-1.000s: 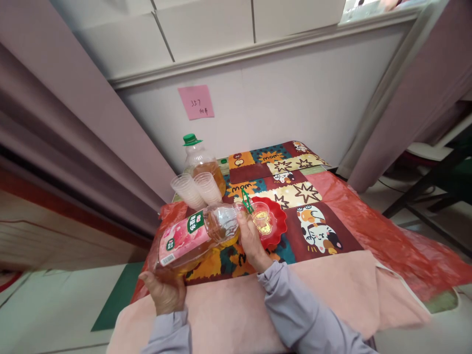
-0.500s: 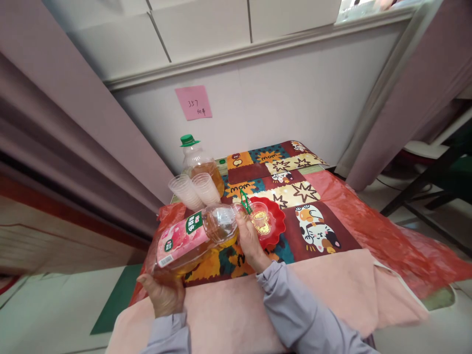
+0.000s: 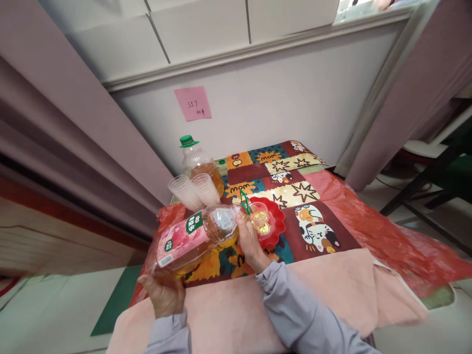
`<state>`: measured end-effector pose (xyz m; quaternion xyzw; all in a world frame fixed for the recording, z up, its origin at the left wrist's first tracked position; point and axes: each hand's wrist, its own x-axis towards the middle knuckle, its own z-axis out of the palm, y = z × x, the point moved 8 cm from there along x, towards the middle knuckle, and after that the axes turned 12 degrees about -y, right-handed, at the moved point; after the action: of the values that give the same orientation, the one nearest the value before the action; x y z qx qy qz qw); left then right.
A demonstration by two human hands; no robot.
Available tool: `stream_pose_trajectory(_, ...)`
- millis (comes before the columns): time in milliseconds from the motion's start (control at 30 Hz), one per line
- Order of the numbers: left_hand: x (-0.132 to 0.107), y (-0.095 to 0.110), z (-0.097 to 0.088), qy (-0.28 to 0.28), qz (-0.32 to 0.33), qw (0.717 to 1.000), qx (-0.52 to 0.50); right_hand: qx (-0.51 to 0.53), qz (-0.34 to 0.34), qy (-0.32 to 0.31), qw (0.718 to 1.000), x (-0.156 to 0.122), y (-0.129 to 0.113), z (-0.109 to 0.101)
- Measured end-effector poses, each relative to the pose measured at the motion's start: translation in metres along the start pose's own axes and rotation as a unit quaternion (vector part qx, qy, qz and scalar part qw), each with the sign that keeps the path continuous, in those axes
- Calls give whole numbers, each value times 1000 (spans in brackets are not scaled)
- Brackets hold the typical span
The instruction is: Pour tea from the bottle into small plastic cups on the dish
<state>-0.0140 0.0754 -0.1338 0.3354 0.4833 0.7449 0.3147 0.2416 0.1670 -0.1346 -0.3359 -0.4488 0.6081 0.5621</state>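
A large clear juice bottle (image 3: 184, 241) with a pink label lies steeply tilted, its neck toward the right and amber liquid inside. My left hand (image 3: 164, 295) holds its base from below, with the thumb showing and the fingers partly hidden. Around the neck, my right hand (image 3: 250, 241) is closed. A green strap (image 3: 244, 201) sticks up by the bottle's mouth. Just beyond that mouth, a clear plastic cup (image 3: 260, 212) with yellowish liquid stands in a red scalloped dish (image 3: 276, 223). The mouth itself is partly hidden by my right hand.
Two stacks of clear cups (image 3: 204, 189) stand behind the bottle. Farther back is a second jug (image 3: 201, 167) with a green cap (image 3: 189, 141). Patterned mats (image 3: 328, 226), a pink cloth (image 3: 332, 280) and red plastic sheeting (image 3: 391, 241) cover the table, which is against a white wall.
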Motion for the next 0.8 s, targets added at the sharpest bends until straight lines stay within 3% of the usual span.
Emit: stream_pose_trajectory(800,1,0,-2,-2,10,1000,-6,-6,8,15,1000,-1,1,-2)
